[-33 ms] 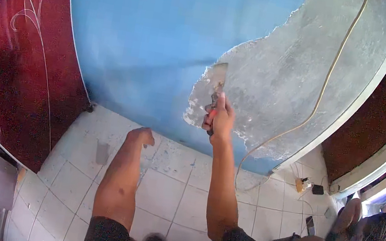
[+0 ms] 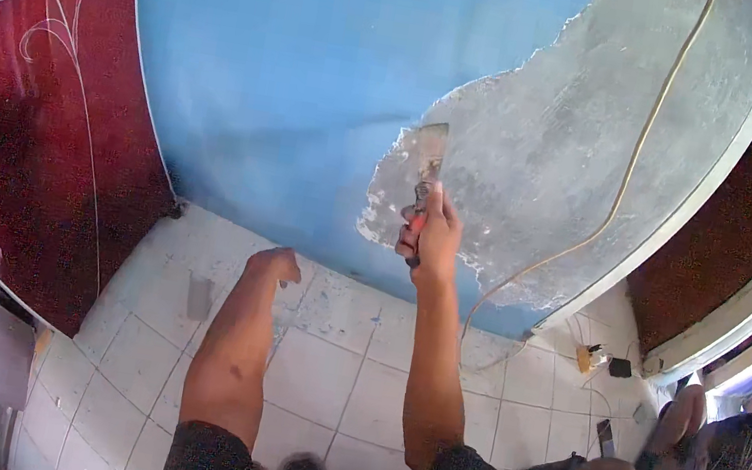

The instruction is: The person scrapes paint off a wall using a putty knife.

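Note:
My right hand point(image 2: 436, 237) is closed round the red and black handle of a putty knife point(image 2: 432, 150), thumb laid along it. The wide blade points up and lies over the bare grey patch point(image 2: 543, 173) of the wall, close to the ragged edge of the blue paint point(image 2: 326, 50). It is hard to tell if the blade touches the surface. Lower and to the left, my left hand point(image 2: 273, 265) hangs bent at the wrist near the foot of the wall, above the tiles. Most of its fingers are hidden behind the hand.
A beige cable point(image 2: 648, 131) runs down the grey patch to the white tiled floor point(image 2: 315, 373), where paint flakes lie. At the left stands a dark red panel point(image 2: 43, 104). An adapter point(image 2: 589, 358) with leads and a phone-like dark object point(image 2: 605, 439) lie at the right.
My right hand and the putty knife have shifted slightly to the right, the blade a little away from the paint edge. My left hand has stayed in place.

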`<act>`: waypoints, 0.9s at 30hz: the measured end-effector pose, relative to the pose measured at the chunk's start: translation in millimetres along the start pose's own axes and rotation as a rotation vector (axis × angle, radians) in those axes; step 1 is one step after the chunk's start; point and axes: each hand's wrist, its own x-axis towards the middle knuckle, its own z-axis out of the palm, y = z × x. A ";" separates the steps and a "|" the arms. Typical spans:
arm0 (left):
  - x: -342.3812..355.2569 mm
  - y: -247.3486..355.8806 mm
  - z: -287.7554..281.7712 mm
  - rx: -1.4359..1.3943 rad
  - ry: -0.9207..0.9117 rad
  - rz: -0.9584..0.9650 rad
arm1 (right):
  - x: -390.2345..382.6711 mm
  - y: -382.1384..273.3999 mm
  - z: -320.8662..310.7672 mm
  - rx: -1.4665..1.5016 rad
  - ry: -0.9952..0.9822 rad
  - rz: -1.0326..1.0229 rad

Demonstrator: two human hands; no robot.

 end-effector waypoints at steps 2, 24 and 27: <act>-6.3 -8.2 -1.5 -0.011 -0.024 -0.008 | -22.5 8.4 -3.5 -0.025 -0.015 0.041; -30.1 15.4 -10.2 0.101 -0.095 -0.048 | -8.7 24.8 -15.8 -0.142 -0.065 0.059; -20.9 12.3 -9.2 -0.031 -0.069 -0.038 | 29.9 16.8 -2.2 -0.054 -0.063 0.038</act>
